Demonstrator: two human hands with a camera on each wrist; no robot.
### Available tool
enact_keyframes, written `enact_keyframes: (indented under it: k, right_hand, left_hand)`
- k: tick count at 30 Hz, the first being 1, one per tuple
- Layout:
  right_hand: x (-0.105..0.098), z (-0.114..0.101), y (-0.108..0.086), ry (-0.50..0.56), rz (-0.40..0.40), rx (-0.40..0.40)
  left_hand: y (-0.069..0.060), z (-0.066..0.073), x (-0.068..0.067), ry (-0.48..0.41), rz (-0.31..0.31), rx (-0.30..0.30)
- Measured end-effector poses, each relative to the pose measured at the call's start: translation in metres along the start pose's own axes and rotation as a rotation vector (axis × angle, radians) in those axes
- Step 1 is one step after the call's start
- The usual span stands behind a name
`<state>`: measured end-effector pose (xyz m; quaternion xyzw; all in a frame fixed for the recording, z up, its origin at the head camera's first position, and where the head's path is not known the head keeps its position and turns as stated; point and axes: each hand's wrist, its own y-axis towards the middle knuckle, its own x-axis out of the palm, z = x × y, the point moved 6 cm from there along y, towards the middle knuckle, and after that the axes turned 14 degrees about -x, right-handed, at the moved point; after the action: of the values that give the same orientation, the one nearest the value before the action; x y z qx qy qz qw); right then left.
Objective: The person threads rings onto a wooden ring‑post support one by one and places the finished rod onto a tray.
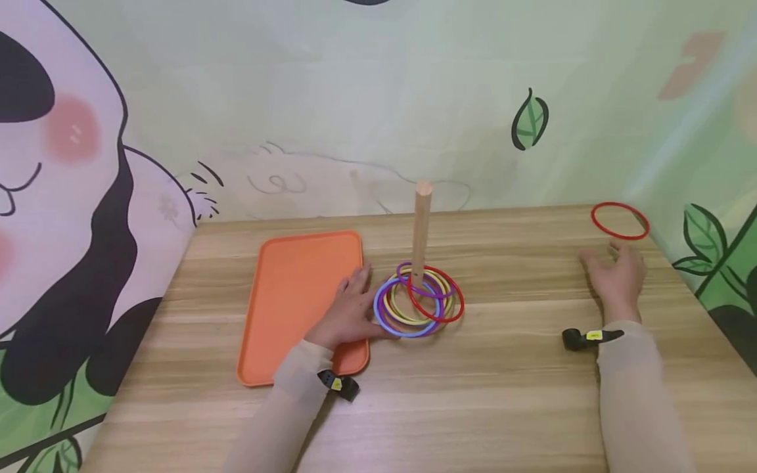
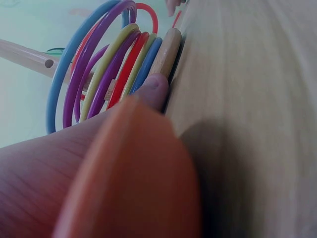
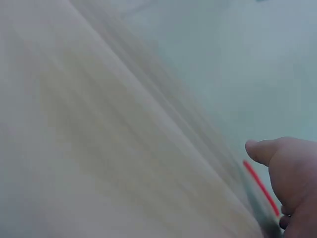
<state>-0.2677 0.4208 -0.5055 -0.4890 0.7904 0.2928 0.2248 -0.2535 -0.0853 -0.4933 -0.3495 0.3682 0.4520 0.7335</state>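
A wooden peg (image 1: 422, 230) stands upright on the table with several rings in blue, purple, yellow and red around its lower part. Some tilt, including a red ring (image 1: 463, 303) on the right side. Beside this stack, my left hand (image 1: 349, 312) reaches over the tray's edge with fingers spread. Its thumb (image 2: 154, 89) touches the peg's wooden base (image 2: 167, 52) in the left wrist view. At the far right, a single red ring (image 1: 621, 237) lies on the table. My right hand (image 1: 618, 279) is just in front of it, fingers loosely bent and holding nothing.
An orange tray (image 1: 296, 295) lies left of the peg, partly under my left hand and forearm. The wooden table (image 1: 508, 381) meets a wall with painted panda and leaf pictures at the back and right.
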Motion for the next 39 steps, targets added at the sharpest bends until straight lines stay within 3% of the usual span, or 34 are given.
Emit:
enact_keyframes:
  k: [3, 7, 11, 16, 20, 30, 39]
  right_hand:
    - [-0.011, 0.016, 0.01, -0.121, -0.025, 0.042]
    - [-0.019, 0.034, 0.024, -0.238, -0.118, 0.106]
    - [-0.02, 0.044, 0.034, -0.28, -0.212, 0.117]
    - [-0.021, 0.045, 0.04, -0.305, -0.264, 0.089]
    - [-0.019, 0.04, 0.041, -0.31, -0.224, 0.075]
    - [-0.015, 0.031, 0.038, -0.238, -0.098, -0.044]
    - [-0.009, 0.019, 0.023, -0.166, -0.109, -0.192]
  left_hand:
    - [0.0, 0.003, 0.003, 0.015, -0.005, 0.015]
    - [-0.001, 0.006, 0.007, 0.047, -0.024, 0.027]
    - [-0.002, 0.006, 0.009, 0.075, -0.033, 0.025]
    - [-0.003, 0.005, 0.009, 0.058, -0.017, 0.034]
    - [-0.004, 0.003, 0.005, 0.04, -0.019, 0.023]
    - [-0.004, -0.003, 0.002, 0.031, -0.005, 0.013]
    - [-0.002, -0.002, 0.002, 0.027, 0.001, 0.014]
